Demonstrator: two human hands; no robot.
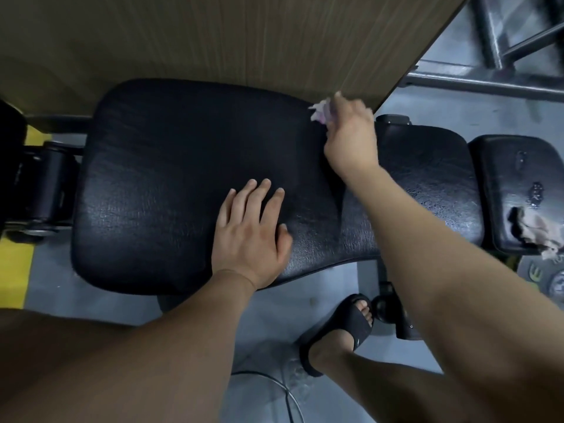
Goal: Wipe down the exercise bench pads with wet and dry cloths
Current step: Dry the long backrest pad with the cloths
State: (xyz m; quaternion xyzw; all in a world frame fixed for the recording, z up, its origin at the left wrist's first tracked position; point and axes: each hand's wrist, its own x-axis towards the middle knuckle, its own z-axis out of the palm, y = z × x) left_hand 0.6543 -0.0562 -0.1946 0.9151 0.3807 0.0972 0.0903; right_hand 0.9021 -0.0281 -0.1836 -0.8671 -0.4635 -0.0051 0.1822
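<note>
The right hand [351, 138] gripped a pale cloth [319, 112] in curled fingers at the far edge of the large pad [152, 178], whose long axis ran leftward from them, while the left hand [253, 230] lay flat, fingers straight, nearer the body.

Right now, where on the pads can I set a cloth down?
Large pad: bare left of the left hand. Middle pad: bare beyond the right forearm. Crowded where the right hand holds the cloth by the board.
</note>
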